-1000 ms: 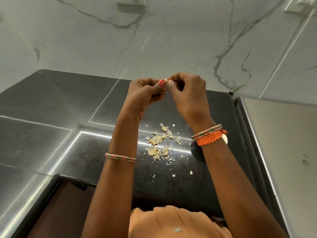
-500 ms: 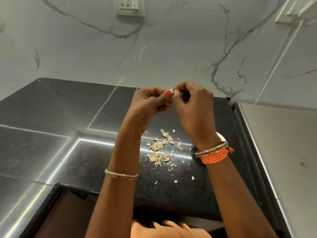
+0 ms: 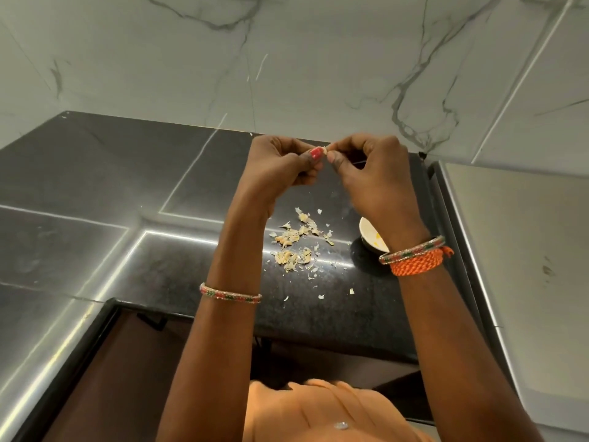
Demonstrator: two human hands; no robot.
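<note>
The dark tabletop (image 3: pixel 95 186) at the left carried nothing that belonged to the work. The left hand (image 3: pixel 280 167) was raised above it, fingers curled, with the thumb and forefinger pinching one end of a small pale clove (image 3: pixel 325 150) (garlic, to judge by the skins, though too little of it showed to be sure). The clove hung in the air between the two hands, well above the tabletop and near the back wall. Below and between the wrists lay a loose scatter of skins (image 3: pixel 294 247), enough to suggest that several pieces had already been peeled. The right hand (image 3: pixel 373 173) met the left at the clove, its fingers curled and its thumb and fingertips nipping the other end, apparently to pull off skin. Just beside the right wrist stood a small white bowl (image 3: pixel 371 237), half hidden, with something yellowish inside. By this reading the peeling was well under way. This clove was not yet stripped, and how many remained could not be told.
</note>
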